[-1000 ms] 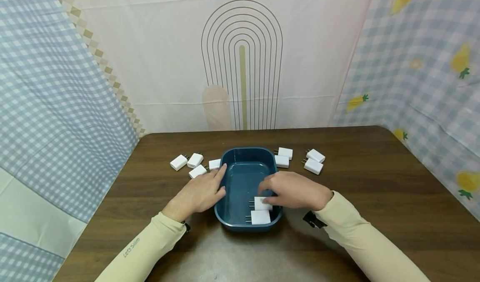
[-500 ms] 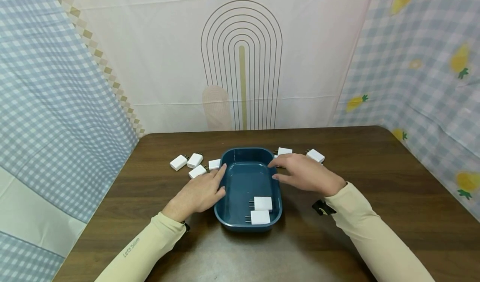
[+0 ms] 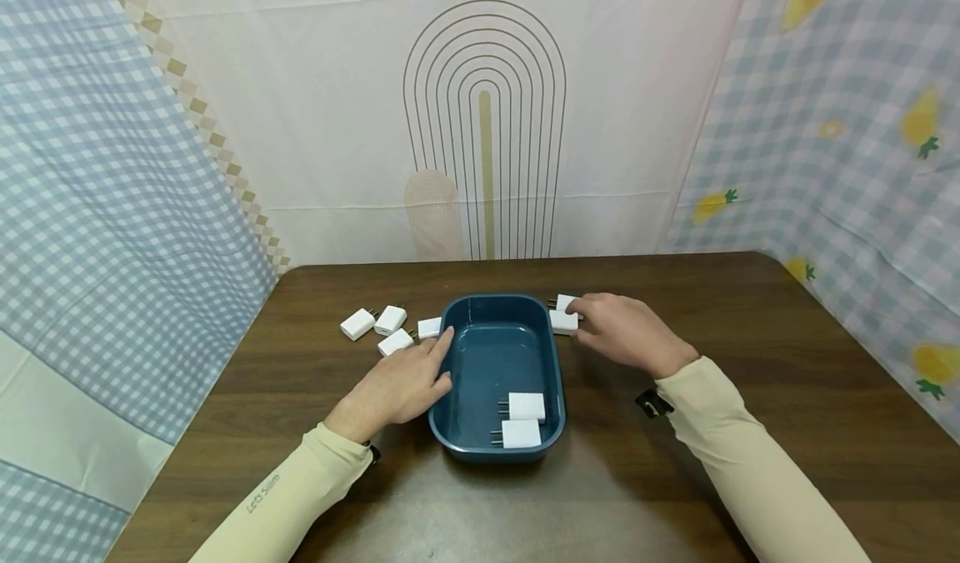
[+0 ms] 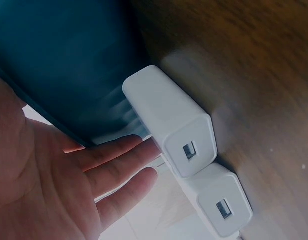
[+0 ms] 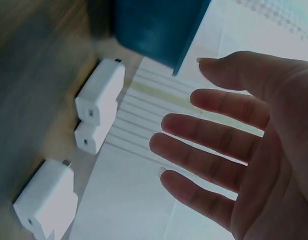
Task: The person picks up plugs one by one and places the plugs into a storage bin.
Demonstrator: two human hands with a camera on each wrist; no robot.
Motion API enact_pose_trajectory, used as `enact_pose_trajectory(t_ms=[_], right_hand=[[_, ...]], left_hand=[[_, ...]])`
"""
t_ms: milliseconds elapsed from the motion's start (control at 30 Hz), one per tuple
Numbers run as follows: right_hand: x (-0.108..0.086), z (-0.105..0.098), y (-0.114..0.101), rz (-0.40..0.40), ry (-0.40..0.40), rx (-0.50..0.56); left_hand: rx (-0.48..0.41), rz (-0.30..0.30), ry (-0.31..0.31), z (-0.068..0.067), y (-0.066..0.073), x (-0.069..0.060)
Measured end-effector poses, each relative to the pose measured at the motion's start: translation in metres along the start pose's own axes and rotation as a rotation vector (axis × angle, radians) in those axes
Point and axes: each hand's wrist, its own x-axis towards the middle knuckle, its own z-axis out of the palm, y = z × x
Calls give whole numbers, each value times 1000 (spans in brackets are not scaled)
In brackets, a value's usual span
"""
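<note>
A blue rectangular tub point(image 3: 557, 380) stands on the table with two white charger plugs, a rear one point(image 3: 527, 406) and a front one point(image 3: 521, 434), lying in its near right corner. My left hand point(image 3: 393, 384) rests on the tub's left rim, fingers extended; in the left wrist view a charger plug point(image 4: 164, 110) stands close to its fingertips. My right hand point(image 3: 626, 330) hovers right of the tub with fingers spread and nothing in them, as the right wrist view shows. Below it lie pairs of charger plugs, one pair point(image 5: 101, 95) nearer the tub, another point(image 5: 46, 195) farther off.
Left of the tub lie several more charger plugs point(image 3: 390, 321), one against its wall. Two charger plugs point(image 3: 562, 322) touch or nearly touch the right wall. The brown wooden table point(image 3: 712, 313) ends at a hanging cloth point(image 3: 337, 130) behind.
My right hand has lifted away from the charger plugs in the tub and moved right and back, over those beside it. My left hand has stayed on the rim.
</note>
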Motion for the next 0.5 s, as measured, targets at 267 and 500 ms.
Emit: enact_pose_trajectory(t_ms=[267,500], right_hand=[[-1,6,17,44,-22,-23],[-2,7,28,163,-88,-32]], left_hand=[[-8,-3,0,0,1,0],[-6,-1,3,0,0,0]])
